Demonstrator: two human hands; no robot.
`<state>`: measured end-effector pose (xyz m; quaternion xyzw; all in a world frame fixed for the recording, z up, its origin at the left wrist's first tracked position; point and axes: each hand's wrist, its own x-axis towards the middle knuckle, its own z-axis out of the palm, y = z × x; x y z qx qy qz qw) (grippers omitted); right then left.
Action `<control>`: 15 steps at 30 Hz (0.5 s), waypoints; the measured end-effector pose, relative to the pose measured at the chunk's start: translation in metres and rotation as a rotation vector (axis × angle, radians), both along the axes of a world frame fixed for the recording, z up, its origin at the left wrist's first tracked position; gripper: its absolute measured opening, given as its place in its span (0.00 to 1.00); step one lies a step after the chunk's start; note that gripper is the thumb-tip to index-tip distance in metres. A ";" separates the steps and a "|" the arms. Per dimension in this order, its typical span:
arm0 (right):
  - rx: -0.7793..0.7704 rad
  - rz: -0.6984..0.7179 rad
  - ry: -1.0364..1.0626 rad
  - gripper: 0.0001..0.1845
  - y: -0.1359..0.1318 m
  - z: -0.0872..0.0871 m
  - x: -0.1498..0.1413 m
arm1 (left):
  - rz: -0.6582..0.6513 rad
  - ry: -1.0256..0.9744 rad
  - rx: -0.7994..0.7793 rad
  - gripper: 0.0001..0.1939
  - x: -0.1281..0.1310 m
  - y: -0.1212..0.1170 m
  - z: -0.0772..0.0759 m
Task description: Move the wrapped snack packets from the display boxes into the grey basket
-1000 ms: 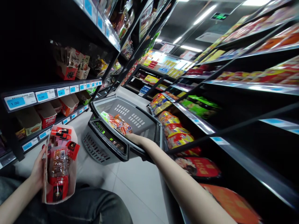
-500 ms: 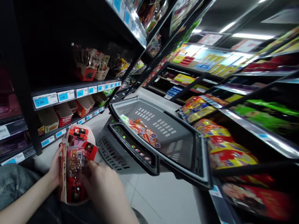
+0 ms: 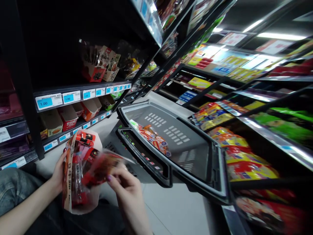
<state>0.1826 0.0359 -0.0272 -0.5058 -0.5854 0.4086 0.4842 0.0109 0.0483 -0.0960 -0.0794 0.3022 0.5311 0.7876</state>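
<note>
My left hand (image 3: 58,171) is closed on the side of a tilted cardboard display box (image 3: 69,182) above my lap. Inside the box lie several red and clear snack packets (image 3: 85,138). Between the thumb and fingers of my right hand (image 3: 126,184) is a red-brown snack packet (image 3: 104,166), smeared by motion at the box's right edge. Just beyond that hand stands a grey shopping basket (image 3: 168,120) with a black handle (image 3: 144,160). Orange and white snack packets (image 3: 154,138) lie inside the basket.
On the left, a black shelf (image 3: 83,86) with price tags holds cardboard boxes (image 3: 67,117) and standing snack packets (image 3: 104,62). Racks of bagged snacks (image 3: 244,156) line the right side. Pale floor tiles (image 3: 166,202) show below the basket.
My right hand has drawn a packet out of the cardboard box and moved right and slightly up with it. My left hand still holds the box. The view has shifted slightly.
</note>
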 end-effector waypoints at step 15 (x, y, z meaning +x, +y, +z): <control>0.247 0.003 0.157 0.09 -0.002 -0.008 0.006 | -0.077 0.071 -0.043 0.23 -0.002 0.000 -0.001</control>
